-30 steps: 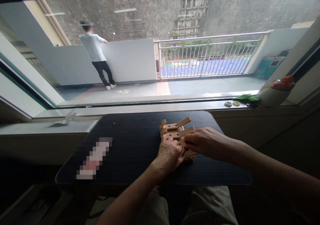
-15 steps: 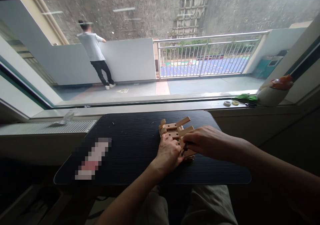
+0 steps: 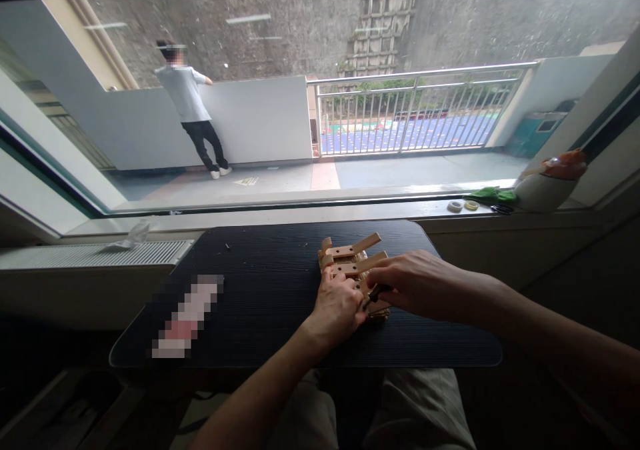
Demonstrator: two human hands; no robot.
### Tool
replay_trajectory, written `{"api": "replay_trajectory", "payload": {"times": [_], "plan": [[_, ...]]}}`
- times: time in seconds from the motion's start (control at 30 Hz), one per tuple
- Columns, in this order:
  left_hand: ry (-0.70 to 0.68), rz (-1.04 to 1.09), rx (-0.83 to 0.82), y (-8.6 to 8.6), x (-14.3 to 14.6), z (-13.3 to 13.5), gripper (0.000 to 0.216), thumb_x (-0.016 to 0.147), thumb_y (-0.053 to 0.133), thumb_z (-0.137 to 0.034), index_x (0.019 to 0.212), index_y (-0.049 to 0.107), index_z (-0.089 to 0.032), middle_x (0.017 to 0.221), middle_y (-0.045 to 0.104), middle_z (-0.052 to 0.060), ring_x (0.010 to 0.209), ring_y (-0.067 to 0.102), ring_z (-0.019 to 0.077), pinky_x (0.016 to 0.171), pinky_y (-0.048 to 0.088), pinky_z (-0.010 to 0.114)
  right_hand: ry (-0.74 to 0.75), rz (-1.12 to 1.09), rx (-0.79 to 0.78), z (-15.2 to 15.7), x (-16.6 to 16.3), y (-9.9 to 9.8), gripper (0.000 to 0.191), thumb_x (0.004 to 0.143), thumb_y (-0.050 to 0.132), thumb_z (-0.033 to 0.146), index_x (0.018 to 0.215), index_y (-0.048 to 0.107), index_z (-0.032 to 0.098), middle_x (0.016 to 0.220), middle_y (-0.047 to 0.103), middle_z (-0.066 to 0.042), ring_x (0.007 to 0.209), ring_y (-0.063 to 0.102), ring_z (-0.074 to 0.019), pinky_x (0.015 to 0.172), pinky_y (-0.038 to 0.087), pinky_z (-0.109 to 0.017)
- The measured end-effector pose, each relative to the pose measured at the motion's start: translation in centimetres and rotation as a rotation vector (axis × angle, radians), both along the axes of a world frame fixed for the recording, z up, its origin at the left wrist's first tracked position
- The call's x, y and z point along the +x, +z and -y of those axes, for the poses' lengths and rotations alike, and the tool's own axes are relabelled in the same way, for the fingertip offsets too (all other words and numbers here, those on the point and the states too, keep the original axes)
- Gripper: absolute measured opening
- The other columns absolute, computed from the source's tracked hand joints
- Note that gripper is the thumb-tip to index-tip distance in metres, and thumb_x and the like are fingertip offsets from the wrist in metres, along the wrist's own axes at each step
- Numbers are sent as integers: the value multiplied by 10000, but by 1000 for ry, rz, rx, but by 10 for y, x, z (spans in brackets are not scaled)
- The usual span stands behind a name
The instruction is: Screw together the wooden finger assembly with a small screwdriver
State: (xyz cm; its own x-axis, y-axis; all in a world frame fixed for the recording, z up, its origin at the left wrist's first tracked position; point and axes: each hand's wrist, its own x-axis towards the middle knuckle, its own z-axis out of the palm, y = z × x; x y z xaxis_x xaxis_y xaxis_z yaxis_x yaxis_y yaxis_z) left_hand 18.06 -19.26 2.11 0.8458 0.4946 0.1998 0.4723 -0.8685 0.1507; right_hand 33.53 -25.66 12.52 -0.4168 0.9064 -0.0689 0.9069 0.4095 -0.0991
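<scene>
1. Grip of R hand (image 3: pixel 403 278) is closed round upper end of a slim dark tool (image 3: pixel 371 298), tip angled down toward L thumb; prob. held so for control; grip of L hand (image 3: pixel 337 300) is clamped over a wooden assembly (image 3: pixel 343 251), back of hand up; likely to stop it shifting under the tool.
2. Table (image 3: pixel 260 303): dark, biggest item near the hands; stands right in front of person's lap, so both forearms can reach in, one from each side.
3. Sill (image 3: pixel 300 214): pale, runs along table's far edge; carries odds & ends, prob. to leave table for the work.
4. Wooden assembly: on table, R of its middle; angled slats stick up on its R side, so L hand seems to take the flatter side; both hands hide part of it, can't tell what exactly the tip meets.
5. Pale strip w/ red patch (image 3: pixel 187 320): pixelated, no detail readable; L side of table, well apart from hands; prob. put aside for elbow room.
6. White vessel (image 3: pixel 543 191) w/ orange top: R end of sill; green cloth (image 3: pixel 493 195) just beside it.
7. Two rings, poss. tape rolls (image 3: pixel 455 206): side by side on sill, near cloth; easy to grab, presumably.
8. Specks (image 3: pixel 227 247): far L part of table; too small to ID.
</scene>
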Motion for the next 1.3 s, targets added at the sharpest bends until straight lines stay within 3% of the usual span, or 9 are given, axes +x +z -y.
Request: {"api": "replay_trajectory", "payload": {"times": [0.23, 0.47, 0.6, 0.77, 0.93, 1.0, 1.1, 1.2, 1.3], "plan": [[6, -12, 23, -2, 3, -11, 222, 781, 577, -383, 739, 686, -195, 845, 657, 67, 951, 531, 255, 967, 241, 473, -6, -5, 22, -13, 1, -9, 161, 837, 476, 192, 803, 632, 181, 862, 667, -51, 784, 606, -162, 617, 334, -236], [-17, 67, 56, -3, 22, -68, 271, 739, 596, -428, 614, 670, -200, 774, 654, 21, 935, 545, 219, 1005, 198, 480, -50, 47, 129, -59, 1, -15, 215, 862, 437, 211, 819, 635, 141, 838, 673, -85, 792, 606, -167, 637, 334, -237], [35, 110, 89, -2, 33, -95, 366, 709, 587, -516, 531, 640, -201, 703, 644, 6, 913, 548, 220, 1004, 204, 492, -167, 74, 186, -87, 3, -21, 217, 867, 427, 241, 843, 618, 141, 819, 672, -86, 751, 604, -163, 609, 320, -242], [107, 85, 84, -8, 37, -100, 263, 706, 613, -411, 587, 658, -180, 714, 646, 17, 895, 561, 225, 982, 247, 481, -231, -14, 285, -101, 11, -38, 223, 878, 418, 289, 988, 561, 158, 858, 669, -78, 757, 608, -172, 605, 311, -256], [83, 129, 103, -5, 28, -98, 220, 656, 679, -415, 674, 688, -196, 957, 639, 53, 1021, 521, 265, 968, 281, 490, -286, -88, 316, -97, 26, -53, 152, 873, 404, 257, 916, 526, 176, 859, 644, -56, 731, 588, -158, 580, 307, -251], [68, 220, 65, 1, 20, -100, 297, 602, 730, -436, 806, 697, -223, 995, 627, 55, 1072, 490, 291, 951, 318, 479, -277, -161, 310, -99, 33, -59, 128, 862, 405, 233, 867, 521, 178, 858, 629, -55, 724, 572, -147, 586, 317, -242], [60, 522, 16, 0, 6, -106, 359, 726, 656, -398, 1045, 622, -237, 1076, 597, 55, 1053, 506, 237, 925, 373, 403, -223, -295, 304, -108, 38, -64, 118, 831, 427, 198, 909, 516, 188, 878, 619, -48, 744, 560, -144, 620, 336, -235], [139, 809, 0, -18, -3, -111, 224, 806, 566, -341, 965, 598, -187, 947, 602, 62, 929, 543, 212, 848, 426, 373, -219, -375, 293, -119, 35, -66, 248, 792, 471, 189, 1039, 481, 206, 838, 620, -24, 707, 554, -147, 600, 334, -235], [136, 882, -12, -42, -9, -113, 206, 783, 592, -295, 951, 583, -178, 941, 581, 70, 911, 540, 213, 825, 443, 363, -224, -401, 295, -126, 28, -66, 264, 784, 494, 206, 1047, 479, 212, 794, 621, -14, 652, 544, -146, 567, 329, -235]]}}
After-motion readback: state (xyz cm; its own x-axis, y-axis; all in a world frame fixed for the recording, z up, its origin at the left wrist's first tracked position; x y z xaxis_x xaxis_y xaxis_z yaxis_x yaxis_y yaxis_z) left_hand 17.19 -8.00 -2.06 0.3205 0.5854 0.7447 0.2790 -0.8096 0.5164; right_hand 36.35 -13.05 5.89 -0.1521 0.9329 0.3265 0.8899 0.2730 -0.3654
